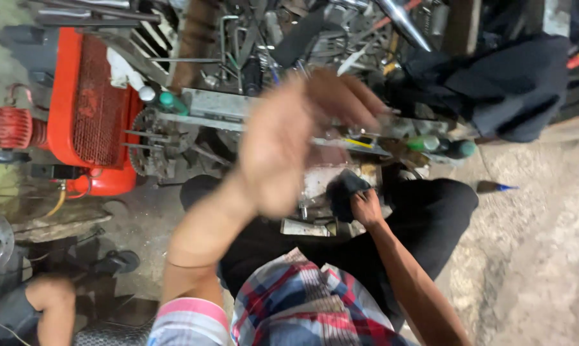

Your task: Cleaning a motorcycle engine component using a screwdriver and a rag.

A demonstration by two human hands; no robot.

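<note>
Compressor: an orange machine (pixel 87 102) stands at your far left on the ground.
Left hand: your left hand (pixel 296 138) is raised and blurred, fingers loosely spread, gripping nothing you can make out.
Right hand: your right hand (pixel 365 206) is closed on a dark cloth (pixel 342 192), low between your knees, against a metal part (pixel 321 182).

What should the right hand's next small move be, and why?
Probably keep the right hand pressing the dark cloth onto the metal part and rub. The left hand is raised, motion-blurred and appears empty, so it steadies nothing.
</note>
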